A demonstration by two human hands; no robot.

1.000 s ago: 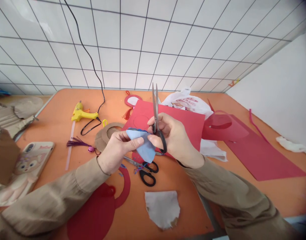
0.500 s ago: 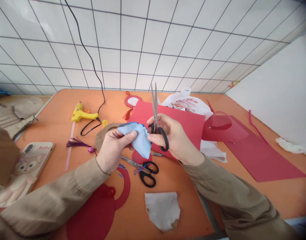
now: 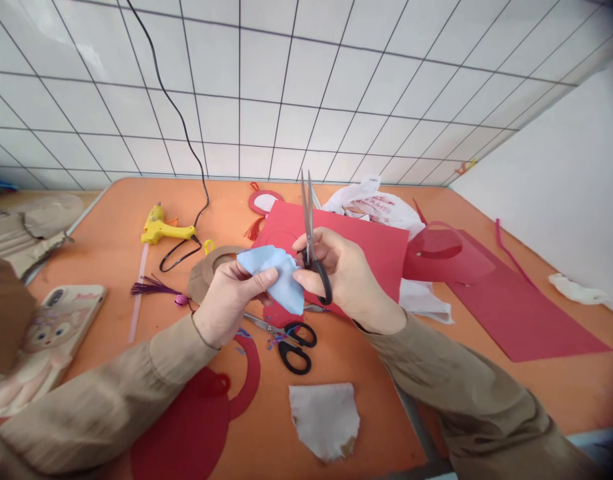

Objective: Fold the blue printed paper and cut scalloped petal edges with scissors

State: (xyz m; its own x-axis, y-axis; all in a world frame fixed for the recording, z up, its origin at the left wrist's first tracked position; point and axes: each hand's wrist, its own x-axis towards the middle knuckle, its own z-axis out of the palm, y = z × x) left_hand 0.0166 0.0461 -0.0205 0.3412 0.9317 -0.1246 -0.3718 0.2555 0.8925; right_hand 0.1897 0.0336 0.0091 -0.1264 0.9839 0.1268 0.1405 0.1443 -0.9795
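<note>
My left hand [image 3: 231, 290] pinches a piece of light blue cloth [image 3: 285, 283] between thumb and fingers, above the middle of the table. Close to its right edge, my right hand [image 3: 339, 267] is closed on a pair of scissors [image 3: 309, 230] with black handles. The blades point up and away from the cloth, slightly parted. My right fingertips touch or nearly touch the cloth's edge; I cannot tell which. Below the cloth lies a second pair of black-handled scissors [image 3: 296, 360], with small blue scraps by it. A greyish white cloth piece [image 3: 325, 420] lies nearer to me.
On the left are a yellow glue gun [image 3: 161, 227] with its black cord, a purple tassel [image 3: 156, 287] and a phone [image 3: 69, 320]. Red sheets [image 3: 516, 313] cover the right side. A white plastic bag [image 3: 376, 203] sits at the back, against the tiled wall. Red cut pieces [image 3: 186, 427] lie in front.
The blue cloth has turned a little in my fingers, and its dark blue edge is now hidden. The scissors in my right hand have shifted slightly and stay pointing up.
</note>
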